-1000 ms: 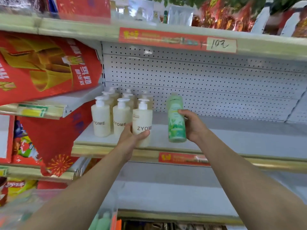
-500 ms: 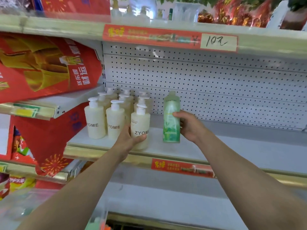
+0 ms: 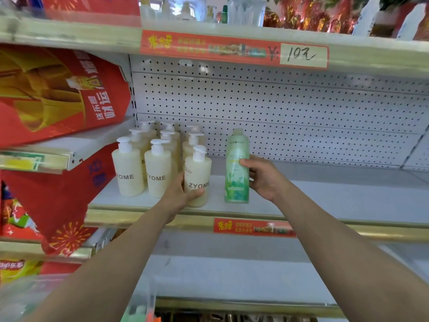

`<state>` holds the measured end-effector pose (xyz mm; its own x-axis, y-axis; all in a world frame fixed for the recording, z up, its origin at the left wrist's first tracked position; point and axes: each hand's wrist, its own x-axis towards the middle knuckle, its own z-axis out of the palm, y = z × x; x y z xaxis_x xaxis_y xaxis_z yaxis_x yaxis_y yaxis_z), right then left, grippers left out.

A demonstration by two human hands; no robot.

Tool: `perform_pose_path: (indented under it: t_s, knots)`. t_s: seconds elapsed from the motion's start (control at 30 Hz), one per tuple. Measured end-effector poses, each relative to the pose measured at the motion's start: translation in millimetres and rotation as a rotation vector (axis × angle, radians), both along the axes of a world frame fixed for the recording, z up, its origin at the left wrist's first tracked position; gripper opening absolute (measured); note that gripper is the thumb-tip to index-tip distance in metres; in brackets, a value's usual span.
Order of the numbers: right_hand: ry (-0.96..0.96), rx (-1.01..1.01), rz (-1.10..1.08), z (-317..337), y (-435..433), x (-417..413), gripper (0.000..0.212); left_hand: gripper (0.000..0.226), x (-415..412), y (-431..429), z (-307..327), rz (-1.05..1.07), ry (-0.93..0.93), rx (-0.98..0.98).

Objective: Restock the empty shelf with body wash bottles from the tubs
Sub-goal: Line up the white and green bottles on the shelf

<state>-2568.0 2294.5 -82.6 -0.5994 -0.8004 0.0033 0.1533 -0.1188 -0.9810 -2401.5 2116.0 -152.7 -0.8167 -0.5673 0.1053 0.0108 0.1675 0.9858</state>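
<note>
At the left end of the shelf point(image 3: 325, 198), pump bottles point(image 3: 157, 173) are grouped in rows reaching back to the pegboard point(image 3: 301, 117). 1 front bottle point(image 3: 198, 180) is set at the group's right, near the shelf edge. A tall bottle point(image 3: 236, 173) is stood just right of it, apart.
</note>
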Motion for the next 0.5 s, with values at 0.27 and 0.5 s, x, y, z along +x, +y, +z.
perform_pose_path:
  t_s: [0.27,0.5]
  knots:
    - [0.0,-0.007,-0.039,3.0,0.4,0.0,0.038,0.067,-3.2,0.6,-4.1,0.168,0.024,-0.038]
    - [-0.013,-0.018,-0.034,5.1,0.0,-2.2,0.035,0.05,2.0,0.9,-3.9,0.218,0.053,-0.105]
